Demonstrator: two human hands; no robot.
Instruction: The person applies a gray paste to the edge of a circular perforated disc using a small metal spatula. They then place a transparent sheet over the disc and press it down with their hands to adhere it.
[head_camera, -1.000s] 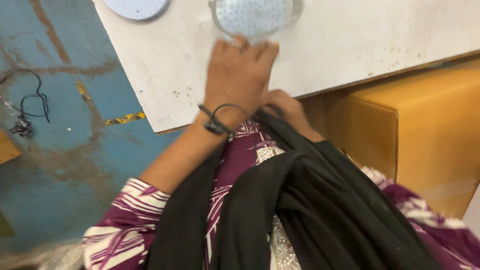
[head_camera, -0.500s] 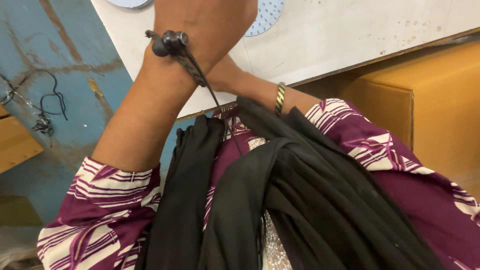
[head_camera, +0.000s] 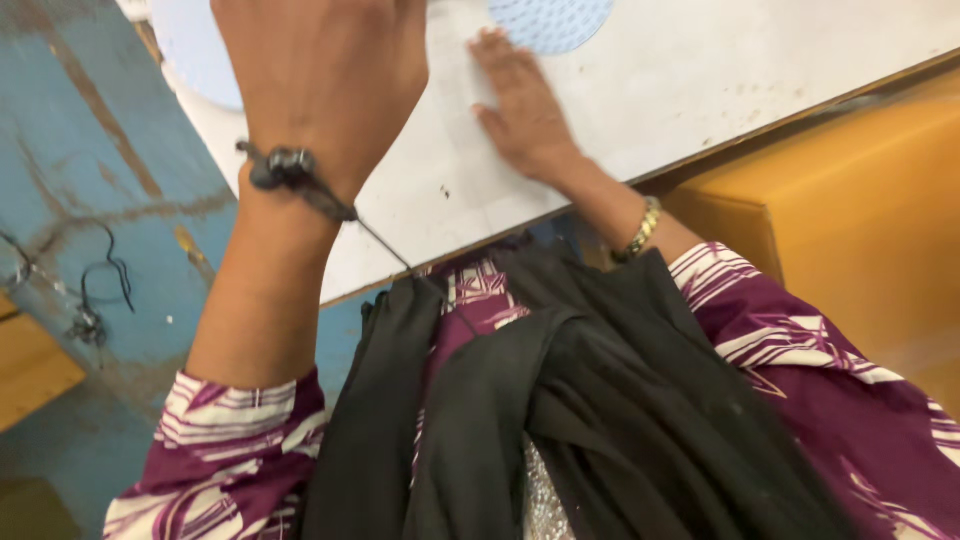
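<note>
My left hand (head_camera: 320, 80) is raised close to the camera, back toward me, and its fingers run off the top edge, so its grip is hidden. A black cord band (head_camera: 285, 170) circles that wrist. My right hand (head_camera: 520, 110) lies flat, fingers apart, on the white table (head_camera: 750, 70), just below a round white disc with blue dots (head_camera: 550, 15). It holds nothing. A gold bangle (head_camera: 640, 230) sits on the right wrist. A second pale disc (head_camera: 195, 60) shows behind my left hand.
A brown cardboard box (head_camera: 860, 220) stands under the table's right side. A black scarf (head_camera: 560, 420) hangs down my front. The worn blue floor (head_camera: 80, 150) at left carries a black wire (head_camera: 100, 290) and a wooden piece (head_camera: 30, 370).
One second ago both hands were together at the dotted disc. My left hand has since risen toward the camera, and my right hand now lies flat on the table.
</note>
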